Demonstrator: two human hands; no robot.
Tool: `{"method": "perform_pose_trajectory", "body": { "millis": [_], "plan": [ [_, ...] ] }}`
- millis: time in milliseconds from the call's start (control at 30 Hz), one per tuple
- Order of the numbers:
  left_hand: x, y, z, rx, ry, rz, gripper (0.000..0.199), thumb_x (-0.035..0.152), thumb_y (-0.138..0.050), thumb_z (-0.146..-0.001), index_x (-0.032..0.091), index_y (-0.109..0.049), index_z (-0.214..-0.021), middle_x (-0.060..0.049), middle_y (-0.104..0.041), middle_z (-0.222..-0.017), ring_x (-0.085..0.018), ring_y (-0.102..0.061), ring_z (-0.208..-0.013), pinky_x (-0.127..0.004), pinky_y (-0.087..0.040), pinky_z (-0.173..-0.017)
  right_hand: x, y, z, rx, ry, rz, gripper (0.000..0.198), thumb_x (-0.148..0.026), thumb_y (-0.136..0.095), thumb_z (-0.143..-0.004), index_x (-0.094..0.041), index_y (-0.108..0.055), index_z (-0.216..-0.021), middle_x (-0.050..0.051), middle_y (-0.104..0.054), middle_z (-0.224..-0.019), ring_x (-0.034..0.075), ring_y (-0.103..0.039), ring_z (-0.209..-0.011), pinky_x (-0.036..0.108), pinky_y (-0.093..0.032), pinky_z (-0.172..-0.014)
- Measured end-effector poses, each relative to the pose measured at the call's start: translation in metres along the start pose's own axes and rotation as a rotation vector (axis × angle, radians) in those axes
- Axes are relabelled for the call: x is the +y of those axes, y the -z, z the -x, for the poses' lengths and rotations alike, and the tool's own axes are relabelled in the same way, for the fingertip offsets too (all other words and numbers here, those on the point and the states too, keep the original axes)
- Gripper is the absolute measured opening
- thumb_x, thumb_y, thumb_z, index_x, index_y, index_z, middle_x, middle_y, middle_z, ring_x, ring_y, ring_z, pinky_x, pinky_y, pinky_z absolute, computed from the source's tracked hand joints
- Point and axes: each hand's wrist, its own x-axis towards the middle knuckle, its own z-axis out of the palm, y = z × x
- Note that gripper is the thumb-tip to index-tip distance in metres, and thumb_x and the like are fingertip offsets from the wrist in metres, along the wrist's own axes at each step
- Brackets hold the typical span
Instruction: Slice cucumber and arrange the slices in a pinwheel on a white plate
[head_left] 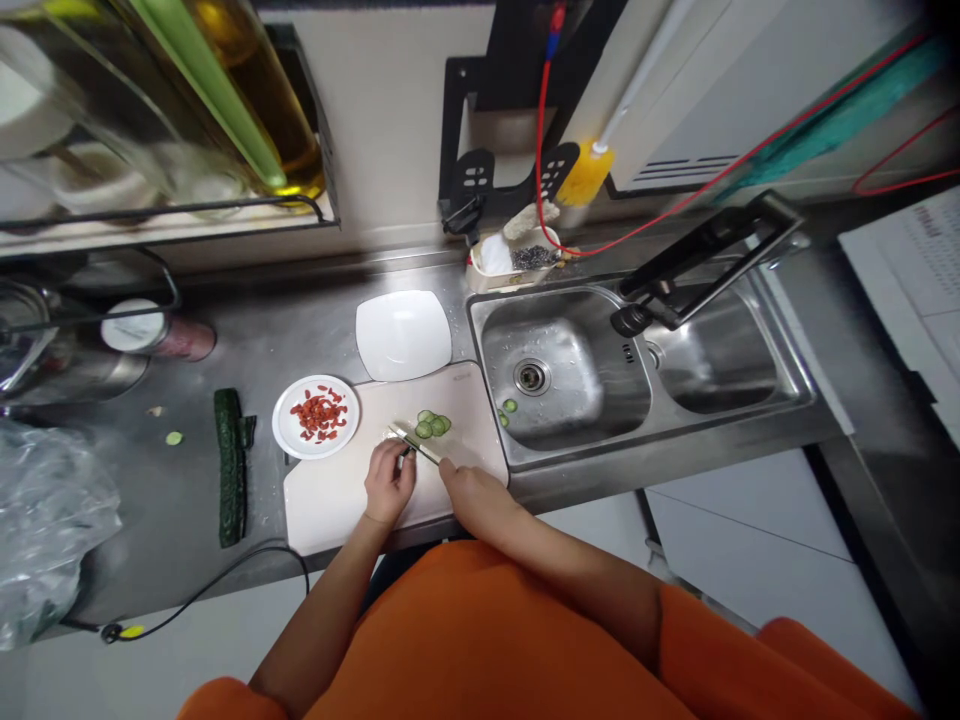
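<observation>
Knife (418, 446) in the right hand (472, 497), I see, its handle gripped firmly and its blade slanting over the pale cutting board (337, 508), right beside the left hand (388, 482), whose bent fingers grasp a dark-skinned cucumber piece (409, 452) mostly hidden from me. Just past the blade, cucumber slices (433, 425) overlap on the board, with a round plate (282, 425) of red bits (321, 413) at its far left corner and a square white dish (405, 335) by its far edge. Well left, a longer cucumber (230, 470) lies on the steel counter (259, 335); to the right, a few green rounds (510, 405) sit in the sink (570, 370).
</observation>
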Motion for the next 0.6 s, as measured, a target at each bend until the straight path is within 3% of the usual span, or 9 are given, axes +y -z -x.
{"method": "perform_pose_trajectory", "body": {
  "millis": [300,600],
  "plan": [
    [-0.002,-0.001,0.000,0.000,-0.005,0.019,0.016,0.022,-0.051,-0.084,0.017,-0.059,-0.097,-0.009,-0.064,-0.094,-0.018,-0.058,-0.094,-0.036,-0.049,-0.086,-0.007,0.005,-0.016,-0.019,0.010,-0.054,0.034,-0.005,-0.027,-0.087,-0.010,-0.049,-0.113,0.016,-0.067,-0.089,0.021,-0.065,-0.087,0.027,-0.049,-0.072],
    [-0.003,0.000,0.000,-0.012,0.003,0.039,0.016,0.020,-0.052,-0.083,0.017,-0.059,-0.098,-0.009,-0.063,-0.093,-0.018,-0.058,-0.094,-0.036,-0.048,-0.087,-0.008,-0.008,-0.041,0.006,0.044,-0.140,0.034,-0.005,-0.027,-0.086,-0.010,-0.048,-0.112,0.016,-0.067,-0.092,0.024,-0.064,-0.088,0.032,-0.049,-0.072]
  ]
}}
